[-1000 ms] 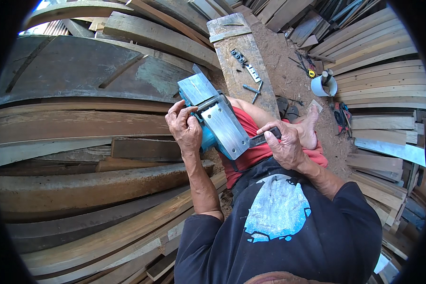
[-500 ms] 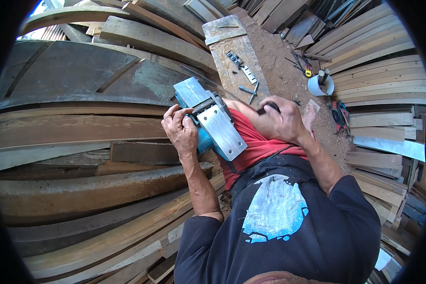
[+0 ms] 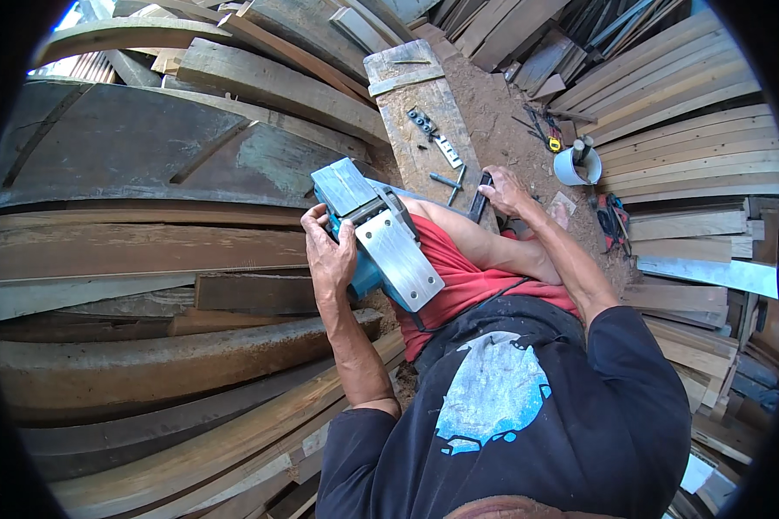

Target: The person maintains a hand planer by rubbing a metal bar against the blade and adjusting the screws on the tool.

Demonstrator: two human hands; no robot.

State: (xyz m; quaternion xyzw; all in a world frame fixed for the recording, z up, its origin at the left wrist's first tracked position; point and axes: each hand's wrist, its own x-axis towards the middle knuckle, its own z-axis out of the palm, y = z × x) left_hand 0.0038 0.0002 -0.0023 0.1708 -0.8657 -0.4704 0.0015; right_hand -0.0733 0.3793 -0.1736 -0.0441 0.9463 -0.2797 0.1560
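Note:
My left hand (image 3: 329, 251) grips the side of an electric hand planer (image 3: 400, 259), which lies upside down on my lap with its metal sole plates upward and its blue-green body below. Fingers of my right hand (image 3: 506, 192) hold the black stock of what looks like a try square (image 3: 480, 201). Its thin metal blade points left toward the planer and is partly hidden behind it. Just beyond lies a T-shaped wrench (image 3: 450, 182) on a wooden plank (image 3: 407, 104). A pale metal strip (image 3: 448, 151) and a dark part with round holes (image 3: 421, 119) rest there too.
Stacked boards and curved timbers (image 3: 182, 346) crowd the left side, with more stacked planks (image 3: 692, 147) on the right. A white bucket (image 3: 577, 166), a yellow tape measure (image 3: 555, 144) and a red-and-black tool (image 3: 613, 223) sit on the dusty floor (image 3: 498, 121).
My right hand has moved forward, away from my body, turning the try square so its stock points across my leg. The planer has shifted slightly left in the view, still in my left hand.

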